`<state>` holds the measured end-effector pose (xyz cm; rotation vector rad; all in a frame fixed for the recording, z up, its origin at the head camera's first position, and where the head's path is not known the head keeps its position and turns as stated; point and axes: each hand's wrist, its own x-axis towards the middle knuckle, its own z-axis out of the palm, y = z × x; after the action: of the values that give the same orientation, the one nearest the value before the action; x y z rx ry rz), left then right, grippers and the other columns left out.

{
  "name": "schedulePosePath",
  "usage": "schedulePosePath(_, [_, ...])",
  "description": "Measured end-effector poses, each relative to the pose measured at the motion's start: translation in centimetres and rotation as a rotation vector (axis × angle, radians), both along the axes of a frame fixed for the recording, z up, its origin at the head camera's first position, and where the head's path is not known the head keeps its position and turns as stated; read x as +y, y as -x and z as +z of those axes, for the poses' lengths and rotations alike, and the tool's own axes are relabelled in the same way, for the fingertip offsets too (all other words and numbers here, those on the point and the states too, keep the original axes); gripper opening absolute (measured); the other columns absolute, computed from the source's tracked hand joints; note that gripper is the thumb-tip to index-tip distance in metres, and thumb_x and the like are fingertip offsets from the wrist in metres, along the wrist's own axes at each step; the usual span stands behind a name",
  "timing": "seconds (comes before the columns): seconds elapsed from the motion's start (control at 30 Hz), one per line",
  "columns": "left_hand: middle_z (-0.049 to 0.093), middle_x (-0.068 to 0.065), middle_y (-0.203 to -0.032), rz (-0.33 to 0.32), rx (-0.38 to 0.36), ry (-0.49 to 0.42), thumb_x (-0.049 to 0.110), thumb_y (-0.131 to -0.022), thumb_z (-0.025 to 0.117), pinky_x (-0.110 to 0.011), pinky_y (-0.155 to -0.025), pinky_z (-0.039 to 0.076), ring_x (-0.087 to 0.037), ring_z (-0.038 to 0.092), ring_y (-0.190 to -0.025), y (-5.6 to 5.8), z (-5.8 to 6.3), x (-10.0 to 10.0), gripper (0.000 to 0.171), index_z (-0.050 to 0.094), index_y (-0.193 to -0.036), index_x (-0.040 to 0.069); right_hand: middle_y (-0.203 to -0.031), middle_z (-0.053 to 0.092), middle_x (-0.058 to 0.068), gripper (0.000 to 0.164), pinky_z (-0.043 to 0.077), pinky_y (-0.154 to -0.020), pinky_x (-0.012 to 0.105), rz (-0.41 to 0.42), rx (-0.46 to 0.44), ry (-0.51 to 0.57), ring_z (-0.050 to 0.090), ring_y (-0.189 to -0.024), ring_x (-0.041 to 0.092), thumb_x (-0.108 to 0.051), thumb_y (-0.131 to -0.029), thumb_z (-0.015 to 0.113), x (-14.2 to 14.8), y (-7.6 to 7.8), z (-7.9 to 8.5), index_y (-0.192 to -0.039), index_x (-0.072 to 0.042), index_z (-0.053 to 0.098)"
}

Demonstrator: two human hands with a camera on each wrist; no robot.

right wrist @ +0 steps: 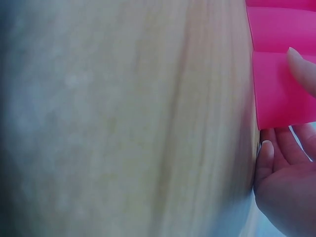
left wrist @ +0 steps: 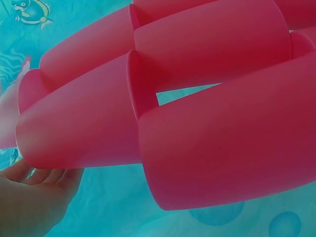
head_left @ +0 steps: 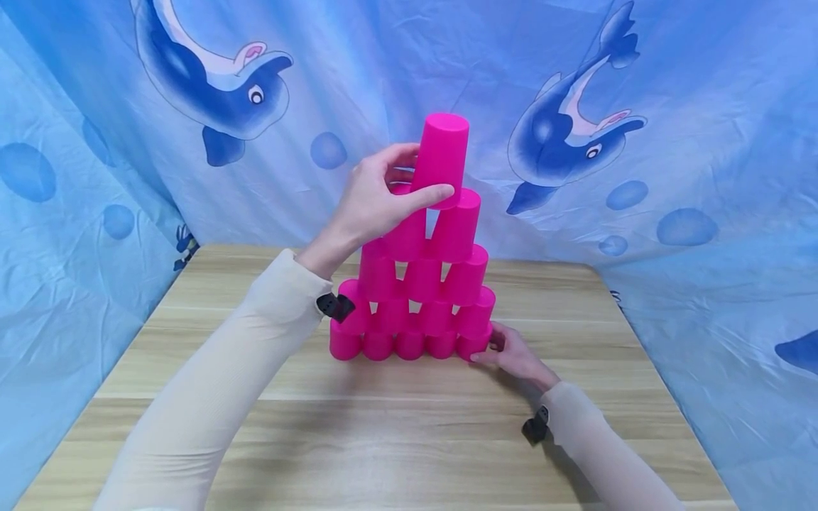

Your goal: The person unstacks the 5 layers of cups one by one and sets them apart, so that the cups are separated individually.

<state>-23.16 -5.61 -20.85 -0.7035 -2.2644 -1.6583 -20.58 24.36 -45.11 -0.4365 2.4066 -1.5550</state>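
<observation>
Pink cups, all upside down, stand in a stepped pyramid with several in the bottom row and a single cup (head_left: 443,152) at the peak. My left hand (head_left: 373,188) holds this top cup, thumb across its lower front and fingers round its left side, partly hidden behind it. The cup tilts slightly over the two cups (head_left: 456,228) below. Low down, my right hand (head_left: 514,355) grips the bottom row's right end cup (head_left: 471,345). In the right wrist view its thumb (right wrist: 302,71) lies on that cup's front, with the other fingers at its outer side.
The pyramid stands on a wood-grain table (head_left: 396,433), toward its back edge. Behind and beside the table hangs a blue cloth (head_left: 396,64) printed with dolphins and bubbles. A small black device (head_left: 335,306) sits at the left wrist, another (head_left: 535,426) at the right.
</observation>
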Motion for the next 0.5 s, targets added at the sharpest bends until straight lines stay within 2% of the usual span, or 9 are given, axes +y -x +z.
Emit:
schedulePosePath(0.13, [0.062,0.007,-0.109,-0.022,0.012,-0.015,0.042,-0.074,0.081,-0.033,-0.080,0.050,-0.010,0.060,-0.096,0.2,-0.1,0.1,0.065,0.057,-0.130,0.019,-0.119,0.060,0.010,0.055,0.039,-0.097,0.055,0.008,-0.004,-0.005,0.055,-0.110,0.031,-0.004,-0.078,0.077,0.1,0.0,0.1,-0.129,-0.004,0.054])
schedulePosePath(0.37, [0.063,0.006,-0.106,-0.030,0.025,-0.014,0.038,-0.074,0.081,-0.033,-0.078,0.051,-0.011,0.061,-0.093,0.3,-0.1,0.3,0.061,0.058,-0.127,0.018,-0.121,0.059,0.011,0.056,0.037,-0.099,0.055,-0.017,-0.012,0.000,0.053,-0.113,0.034,-0.004,-0.078,0.078,0.3,0.4,-0.9,-0.129,-0.004,0.054])
schedulePosePath(0.5, [0.063,0.006,-0.103,-0.041,0.034,-0.022,0.039,-0.074,0.080,-0.033,-0.077,0.051,-0.012,0.061,-0.091,0.4,-0.2,0.3,0.059,0.059,-0.124,0.017,-0.121,0.059,0.012,0.054,0.036,-0.099,0.056,-0.009,-0.022,0.006,0.053,-0.114,0.034,-0.001,-0.078,0.076,0.0,0.0,0.0,-0.127,-0.003,0.054])
